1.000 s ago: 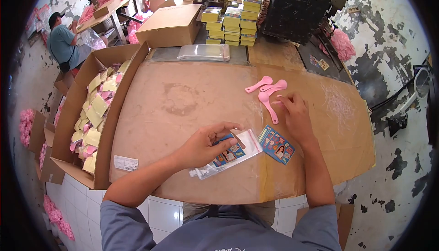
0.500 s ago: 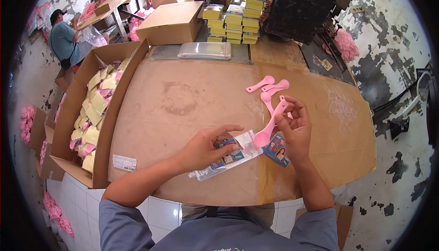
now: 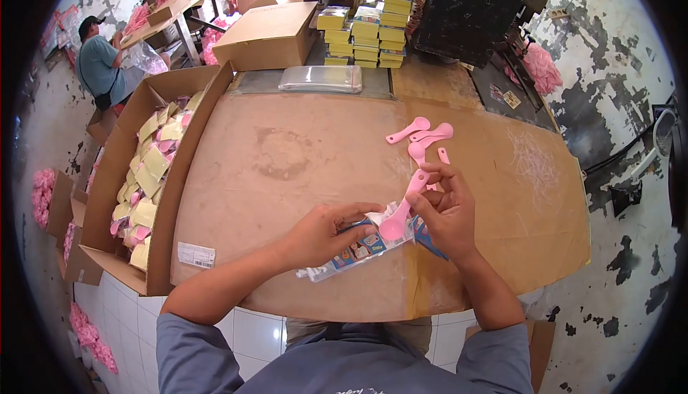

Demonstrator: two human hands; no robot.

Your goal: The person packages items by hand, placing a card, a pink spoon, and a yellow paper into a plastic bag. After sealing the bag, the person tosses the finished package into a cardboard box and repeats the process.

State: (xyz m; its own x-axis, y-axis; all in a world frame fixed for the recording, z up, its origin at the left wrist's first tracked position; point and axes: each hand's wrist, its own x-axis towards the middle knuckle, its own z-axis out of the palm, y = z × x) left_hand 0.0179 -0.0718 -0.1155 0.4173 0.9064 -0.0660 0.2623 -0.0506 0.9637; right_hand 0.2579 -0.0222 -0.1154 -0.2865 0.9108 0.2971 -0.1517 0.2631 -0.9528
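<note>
A pink spoon (image 3: 395, 223) is pinched by its handle in my right hand (image 3: 448, 211), its bowl over the open end of a clear plastic bag (image 3: 326, 272). My left hand (image 3: 333, 233) has thumb and forefinger at the bag's mouth, closed on the plastic. A blue printed card (image 3: 358, 250) shows in or under the bag. Another blue card (image 3: 428, 240) lies partly hidden beneath my right hand. More pink spoons (image 3: 433, 134) rest on the table just beyond my right hand.
An open carton (image 3: 161, 250) of packed bags stands at the left. At the back are a closed box (image 3: 265, 32), a stack of clear bags (image 3: 320, 79) and piles of yellow-edged cards (image 3: 365, 32). A person (image 3: 102, 60) sits at the far left.
My right hand has moved left and down with the spoon, bringing its bowl to the bag. The bag's mouth is now lifted and crumpled at my left fingertips.
</note>
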